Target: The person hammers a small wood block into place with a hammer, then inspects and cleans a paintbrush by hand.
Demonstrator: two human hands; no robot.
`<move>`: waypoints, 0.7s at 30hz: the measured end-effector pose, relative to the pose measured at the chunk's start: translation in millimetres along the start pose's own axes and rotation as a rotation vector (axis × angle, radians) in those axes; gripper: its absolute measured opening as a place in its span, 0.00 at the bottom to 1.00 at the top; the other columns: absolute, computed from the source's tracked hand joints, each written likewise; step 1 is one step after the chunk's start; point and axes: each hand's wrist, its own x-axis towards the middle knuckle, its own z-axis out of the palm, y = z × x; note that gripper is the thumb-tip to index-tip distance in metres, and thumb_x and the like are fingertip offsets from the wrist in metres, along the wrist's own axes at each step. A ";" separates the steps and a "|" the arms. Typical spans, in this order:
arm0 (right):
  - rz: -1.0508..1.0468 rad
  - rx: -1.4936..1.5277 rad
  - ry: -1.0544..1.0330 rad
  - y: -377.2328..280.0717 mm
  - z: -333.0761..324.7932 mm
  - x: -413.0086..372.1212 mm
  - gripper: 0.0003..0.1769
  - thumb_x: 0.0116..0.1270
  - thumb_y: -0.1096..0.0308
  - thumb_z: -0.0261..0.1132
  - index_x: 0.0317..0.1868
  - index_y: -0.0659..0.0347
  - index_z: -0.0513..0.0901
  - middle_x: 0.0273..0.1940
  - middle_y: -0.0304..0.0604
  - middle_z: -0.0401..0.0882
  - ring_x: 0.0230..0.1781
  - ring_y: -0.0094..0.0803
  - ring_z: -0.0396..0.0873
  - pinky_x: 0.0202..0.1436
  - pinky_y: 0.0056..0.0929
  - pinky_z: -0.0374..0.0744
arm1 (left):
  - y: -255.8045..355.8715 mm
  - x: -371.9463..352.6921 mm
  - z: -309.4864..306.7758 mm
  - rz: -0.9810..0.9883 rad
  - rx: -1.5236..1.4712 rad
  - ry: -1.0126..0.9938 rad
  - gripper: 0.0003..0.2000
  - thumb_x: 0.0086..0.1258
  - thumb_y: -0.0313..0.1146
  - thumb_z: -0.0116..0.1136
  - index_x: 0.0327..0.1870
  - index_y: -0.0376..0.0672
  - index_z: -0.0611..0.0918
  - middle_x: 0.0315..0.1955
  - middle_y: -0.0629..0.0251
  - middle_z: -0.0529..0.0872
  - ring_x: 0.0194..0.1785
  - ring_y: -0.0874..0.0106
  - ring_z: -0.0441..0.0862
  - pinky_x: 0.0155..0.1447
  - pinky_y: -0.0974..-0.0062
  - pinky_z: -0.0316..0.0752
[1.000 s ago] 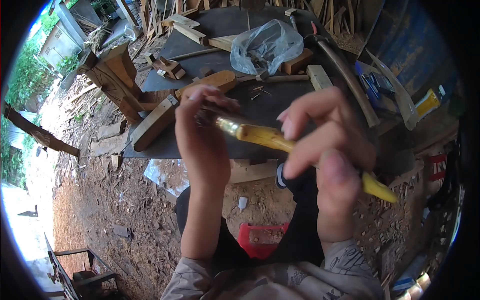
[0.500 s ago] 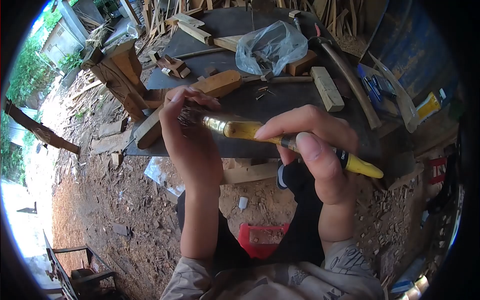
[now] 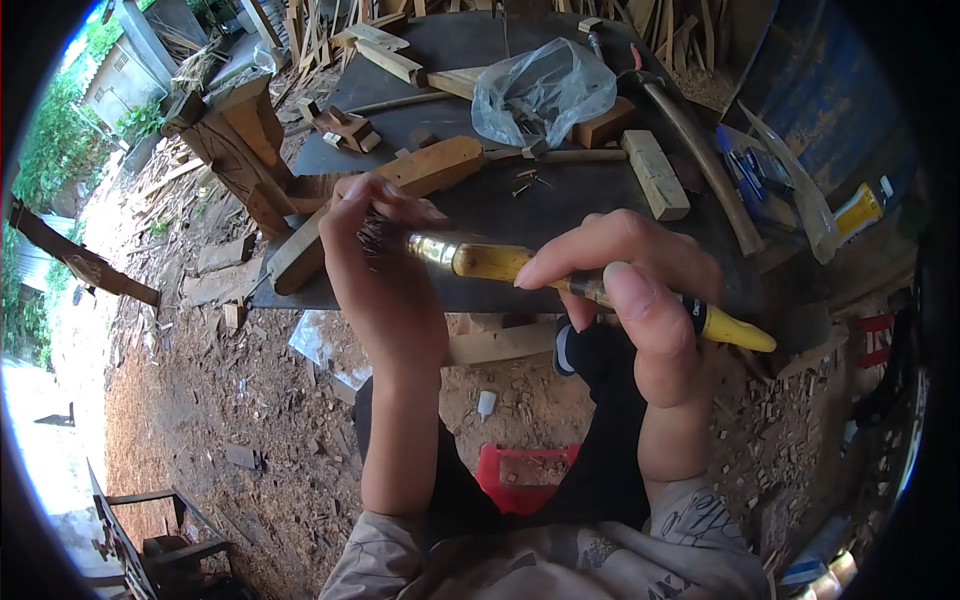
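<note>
A paintbrush [image 3: 492,262] with a yellow and black handle and a shiny metal ferrule lies slantwise in front of me, above the near part of the dark table. My right hand [image 3: 640,285] grips its handle between thumb and fingers, and the yellow end sticks out to the right. The dark bristles [image 3: 383,238] point left into my left hand [image 3: 378,265], whose fingers curl around them. Part of the bristles is hidden by those fingers. Just behind my left hand lies a long wooden block [image 3: 440,165].
On the dark table [image 3: 400,35] lie a clear plastic bag [image 3: 545,90], a pale wood block [image 3: 655,175], several nails and a long wooden handle [image 3: 705,165]. A carved wooden piece [image 3: 235,145] stands at left. Below, a red plastic stool [image 3: 515,495] shows between my legs.
The brush and my right hand have shifted very slightly to the right. My left hand stays curled at the bristles, nearly in place.
</note>
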 end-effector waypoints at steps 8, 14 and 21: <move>-0.033 0.009 -0.016 4.3 -0.1 -0.2 0.24 0.72 0.55 0.53 0.43 0.68 0.88 0.34 0.49 0.87 0.25 0.27 0.76 0.31 0.28 0.73 | 1.0 -0.1 -0.8 -0.007 -0.022 -0.006 0.11 0.83 0.39 0.49 0.43 0.41 0.76 0.36 0.67 0.75 0.39 0.67 0.77 0.54 0.64 0.74; -0.049 0.014 -0.032 5.6 -0.7 -0.6 0.25 0.74 0.54 0.53 0.43 0.68 0.88 0.34 0.49 0.87 0.25 0.27 0.75 0.31 0.28 0.73 | 1.3 1.4 -2.9 0.004 0.014 -0.041 0.12 0.83 0.40 0.50 0.40 0.42 0.74 0.33 0.67 0.72 0.37 0.68 0.75 0.53 0.64 0.73; -0.061 0.013 -0.048 5.9 -1.3 -0.4 0.26 0.75 0.53 0.54 0.42 0.68 0.88 0.33 0.49 0.87 0.24 0.27 0.75 0.31 0.28 0.73 | 0.9 1.9 -4.7 0.007 -0.014 -0.031 0.12 0.81 0.40 0.52 0.37 0.42 0.75 0.30 0.66 0.72 0.35 0.69 0.74 0.49 0.66 0.73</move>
